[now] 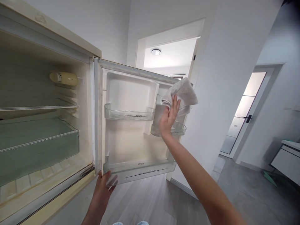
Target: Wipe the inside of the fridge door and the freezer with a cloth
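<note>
My right hand holds a folded light grey cloth against the upper outer part of the open refrigerator door. Part of the door's edge is hidden behind the cloth. Down at the hinge side, my left hand grips the clear bottom door bin at its left end, and its fingers show through the plastic. Higher on the door are a clear middle bin and a small right-hand bin, partly covered by my right wrist.
At left stands the open refrigerator compartment, with a glass shelf, a greenish drawer and a yellowish lamp cover. A white wall and doorway are behind the door. Grey floor lies below; a white cabinet is far right.
</note>
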The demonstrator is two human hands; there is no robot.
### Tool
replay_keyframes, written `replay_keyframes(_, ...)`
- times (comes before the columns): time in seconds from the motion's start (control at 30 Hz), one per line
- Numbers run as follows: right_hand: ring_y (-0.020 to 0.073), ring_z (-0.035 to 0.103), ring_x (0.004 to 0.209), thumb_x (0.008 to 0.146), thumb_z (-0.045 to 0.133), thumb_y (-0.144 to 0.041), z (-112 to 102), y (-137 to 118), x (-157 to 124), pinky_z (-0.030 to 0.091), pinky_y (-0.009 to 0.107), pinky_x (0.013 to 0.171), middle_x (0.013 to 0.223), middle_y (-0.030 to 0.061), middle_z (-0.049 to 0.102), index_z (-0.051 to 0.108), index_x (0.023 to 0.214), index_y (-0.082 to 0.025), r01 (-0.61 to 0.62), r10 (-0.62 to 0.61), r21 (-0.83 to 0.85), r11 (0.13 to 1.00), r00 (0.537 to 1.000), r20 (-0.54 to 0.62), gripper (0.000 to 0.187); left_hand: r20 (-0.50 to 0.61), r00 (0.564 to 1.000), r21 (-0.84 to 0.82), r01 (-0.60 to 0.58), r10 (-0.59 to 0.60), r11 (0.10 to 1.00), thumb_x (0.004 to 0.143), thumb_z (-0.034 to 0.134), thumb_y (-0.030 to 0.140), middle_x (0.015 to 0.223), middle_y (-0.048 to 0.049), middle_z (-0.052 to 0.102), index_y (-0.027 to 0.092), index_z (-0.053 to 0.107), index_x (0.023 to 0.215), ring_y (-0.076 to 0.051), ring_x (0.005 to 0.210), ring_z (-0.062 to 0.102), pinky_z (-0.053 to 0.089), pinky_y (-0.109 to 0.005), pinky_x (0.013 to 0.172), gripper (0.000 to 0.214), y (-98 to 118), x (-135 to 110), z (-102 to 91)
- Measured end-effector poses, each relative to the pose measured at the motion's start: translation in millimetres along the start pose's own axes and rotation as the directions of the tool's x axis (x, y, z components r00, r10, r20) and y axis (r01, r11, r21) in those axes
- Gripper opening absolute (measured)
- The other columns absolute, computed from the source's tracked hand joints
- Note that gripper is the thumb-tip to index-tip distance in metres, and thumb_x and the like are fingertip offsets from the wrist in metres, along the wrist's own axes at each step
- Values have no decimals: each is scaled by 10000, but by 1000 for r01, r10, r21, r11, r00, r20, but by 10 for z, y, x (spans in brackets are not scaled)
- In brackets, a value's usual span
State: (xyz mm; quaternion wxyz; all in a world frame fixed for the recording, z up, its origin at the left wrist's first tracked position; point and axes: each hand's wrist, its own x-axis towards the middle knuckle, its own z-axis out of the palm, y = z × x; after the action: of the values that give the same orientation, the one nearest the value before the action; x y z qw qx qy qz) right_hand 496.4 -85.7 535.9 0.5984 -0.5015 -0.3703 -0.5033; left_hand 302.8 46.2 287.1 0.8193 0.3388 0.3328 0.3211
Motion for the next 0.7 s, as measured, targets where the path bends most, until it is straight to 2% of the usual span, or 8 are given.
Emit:
replay_keyframes(0.13, 182, 169, 1456, 930, 394, -342, 50, -258, -66, 190, 500, 1176, 1480, 13, 417, 530, 1307, -319, -83, 63, 134, 987, 987, 146, 401, 11, 1000, 14, -15, 14, 1000, 688, 690, 394, 1099, 47, 566, 382, 533, 1082, -161, 920, 605, 485, -346, 812, 424, 3, -29, 37)
replay_keyframes(0.23, 216, 382, 1361, 891, 471, -370, -16, -333, -97, 281, 463, 1146, 1340, 22, 567, 652, 1128, -297, -199, 97, 228, 953, 914, 394, 307, 9, 999, 14, -36, 36, 999, 677, 703, 399, 1096, 42, 564, 382, 533, 1080, -161, 914, 606, 487, -349, 816, 438, -12, -32, 38)
replay_keyframes(0.33, 225, 580, 1144, 868, 489, -403, -195, -331, -109, 432, 431, 1042, 1124, 36, 677, 683, 981, -235, -484, 354, 266, 834, 838, 415, 281, 21, 999, 18, -46, 45, 999, 661, 717, 440, 1131, 37, 557, 390, 526, 1095, -174, 953, 602, 486, -357, 836, 476, -26, -18, 17)
replay_keyframes(0.4, 215, 626, 1048, 850, 505, -400, -381, -327, -80, 525, 393, 931, 1039, 35, 693, 670, 946, -214, -671, 610, 362, 647, 740, 283, 267, 16, 999, 31, -29, 29, 999, 652, 723, 461, 1194, 31, 545, 401, 517, 1115, -185, 993, 594, 482, -361, 845, 511, -28, 1, -3)
replay_keyframes(0.47, 194, 651, 986, 834, 523, -342, -605, -341, -17, 580, 337, 824, 996, 30, 698, 655, 935, -207, -757, 796, 487, 435, 576, 185, 215, 7, 1000, 36, -14, 14, 999, 647, 727, 463, 1254, 24, 530, 401, 512, 1128, -196, 1021, 589, 479, -366, 850, 530, -25, 22, -22)
replay_keyframes(0.57, 146, 680, 832, 810, 509, -187, -946, -389, 100, 606, 259, 688, 875, 16, 701, 634, 895, -197, -783, 917, 592, 193, 358, 175, 152, 4, 1000, 33, -11, 11, 999, 659, 718, 453, 1274, 16, 531, 382, 520, 1123, -202, 1026, 592, 480, -372, 849, 509, -16, 33, -42)
replay_keyframes(0.63, 125, 681, 749, 804, 471, -125, -1134, -422, 159, 604, 229, 631, 790, 3, 685, 615, 873, -196, -775, 949, 624, 94, 260, 179, 175, 3, 1000, 34, -10, 10, 999, 662, 717, 444, 1258, 14, 540, 371, 526, 1114, -199, 1007, 600, 485, -372, 841, 496, -3, 14, -44)
replay_keyframes(0.7, 127, 687, 752, 809, 443, -116, -1274, -438, 189, 607, 230, 628, 768, 8, 676, 606, 881, -195, -767, 962, 639, 62, 217, 167, 195, -6, 1000, 32, -10, 10, 999, 660, 719, 429, 1230, 15, 550, 362, 535, 1097, -193, 982, 609, 492, -366, 827, 478, 17, -23, -37)
